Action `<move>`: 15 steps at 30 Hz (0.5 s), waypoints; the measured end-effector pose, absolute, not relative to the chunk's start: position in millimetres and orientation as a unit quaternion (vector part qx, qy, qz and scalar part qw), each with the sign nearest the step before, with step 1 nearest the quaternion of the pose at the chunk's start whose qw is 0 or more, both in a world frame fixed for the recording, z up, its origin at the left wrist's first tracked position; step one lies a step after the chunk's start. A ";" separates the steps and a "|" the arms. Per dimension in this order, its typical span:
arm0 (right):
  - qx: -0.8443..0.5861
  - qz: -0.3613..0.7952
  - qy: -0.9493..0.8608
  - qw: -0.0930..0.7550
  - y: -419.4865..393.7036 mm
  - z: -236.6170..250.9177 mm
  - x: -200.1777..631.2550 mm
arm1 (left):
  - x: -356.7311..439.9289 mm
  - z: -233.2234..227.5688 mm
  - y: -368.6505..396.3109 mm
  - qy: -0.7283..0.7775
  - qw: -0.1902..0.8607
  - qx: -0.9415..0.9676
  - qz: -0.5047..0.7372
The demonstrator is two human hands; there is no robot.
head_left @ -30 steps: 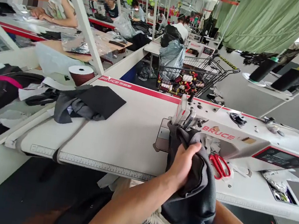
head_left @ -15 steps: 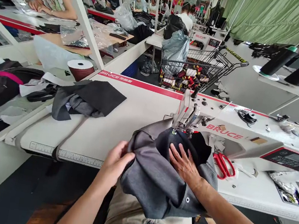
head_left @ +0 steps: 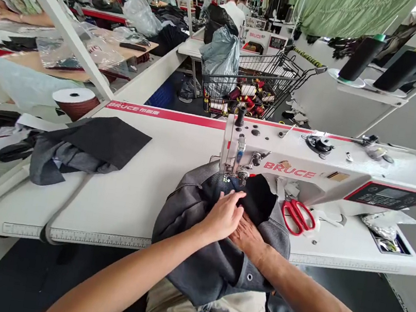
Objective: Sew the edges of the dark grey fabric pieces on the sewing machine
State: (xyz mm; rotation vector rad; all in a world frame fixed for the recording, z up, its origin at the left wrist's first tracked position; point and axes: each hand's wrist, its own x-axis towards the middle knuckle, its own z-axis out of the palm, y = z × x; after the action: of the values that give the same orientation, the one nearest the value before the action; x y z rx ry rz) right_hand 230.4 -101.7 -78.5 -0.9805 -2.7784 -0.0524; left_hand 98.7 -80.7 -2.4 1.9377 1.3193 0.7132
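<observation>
Left hand: [head_left: 224, 216] laid palm-down on the grey garment [head_left: 211, 261], fingers loosely curled and pressing the cloth just short of the needle area; nothing pinched that can be seen.
Right hand: [head_left: 249, 235] flat on the same garment, fingers extended, partly covered by the left hand; touching it at 4 o'clock.
Grey garment: bunched on the sewing table [head_left: 140, 193], front edge draped over the table edge onto the lap; far edge tucked under the machine head. Metal eyelet visible near the lower hem.
Black fabric piece: [head_left: 259, 200] lying on the garment at 1 o'clock of the hands, touching the left fingertips.
Sewing machine: [head_left: 307, 173] white, "BRUCE" lettering in red, at 12 to 2 o'clock of the hands; presser foot just beyond the fingers.
Red scissors: [head_left: 296, 216] on the table at 3 o'clock of the hands, near the garment, apart from both hands.
Fabric stack: [head_left: 88, 146] dark pieces at 10 o'clock, well apart.
Tape roll: [head_left: 75, 101] at 10 o'clock, beyond the stack.
Wire cart: [head_left: 257, 88] with thread cones at 12 o'clock, behind the table.
</observation>
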 end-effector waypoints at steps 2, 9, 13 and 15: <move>-0.331 -0.012 -0.938 0.099 -101.1 -71.3 233.3 | 81.2 -21.1 -81.1 0.499 0.263 0.792 0.234; -0.347 0.033 -0.934 0.075 -103.5 -36.7 238.4 | 27.7 -22.8 -94.8 0.465 0.143 0.870 0.082; -0.350 0.059 -0.934 0.044 -100.0 -24.7 243.7 | 16.3 -16.9 -97.6 0.447 0.106 0.887 0.058; -0.345 0.067 -0.936 0.027 -94.6 -20.0 248.2 | 15.8 -15.2 -98.4 0.436 0.094 0.893 0.058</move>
State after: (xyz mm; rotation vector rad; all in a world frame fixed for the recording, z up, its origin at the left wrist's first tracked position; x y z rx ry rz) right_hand 248.2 -94.6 -20.0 -1.0641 -2.8905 0.2075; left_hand 15.8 -98.4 -15.2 2.6488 1.2944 0.1732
